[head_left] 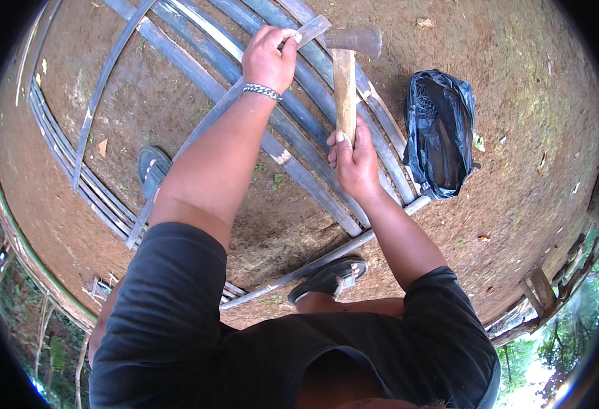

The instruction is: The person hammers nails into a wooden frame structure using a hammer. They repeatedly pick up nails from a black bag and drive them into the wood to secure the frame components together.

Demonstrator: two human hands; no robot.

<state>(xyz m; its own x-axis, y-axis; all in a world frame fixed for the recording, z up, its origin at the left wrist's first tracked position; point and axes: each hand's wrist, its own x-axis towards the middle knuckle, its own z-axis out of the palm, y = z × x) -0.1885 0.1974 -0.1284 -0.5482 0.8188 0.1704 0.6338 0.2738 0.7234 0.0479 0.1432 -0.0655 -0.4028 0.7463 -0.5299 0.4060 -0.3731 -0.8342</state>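
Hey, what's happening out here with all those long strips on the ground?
A person stands on bare brown earth over a frame of long grey-blue slats. The left hand pinches the upper end of one slat that crosses the others. The right hand grips the wooden handle of a hammer with a dark metal head, raised with its head close beside the left hand's fingers. A crumpled black plastic bag lies on the dirt to the right. Both feet wear dark sandals.

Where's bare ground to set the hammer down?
Open dirt right of the black plastic bag, and near ground between the long crossing slat and the bag. Crowded: the slat row under the left hand and the right hand gripping the hammer.
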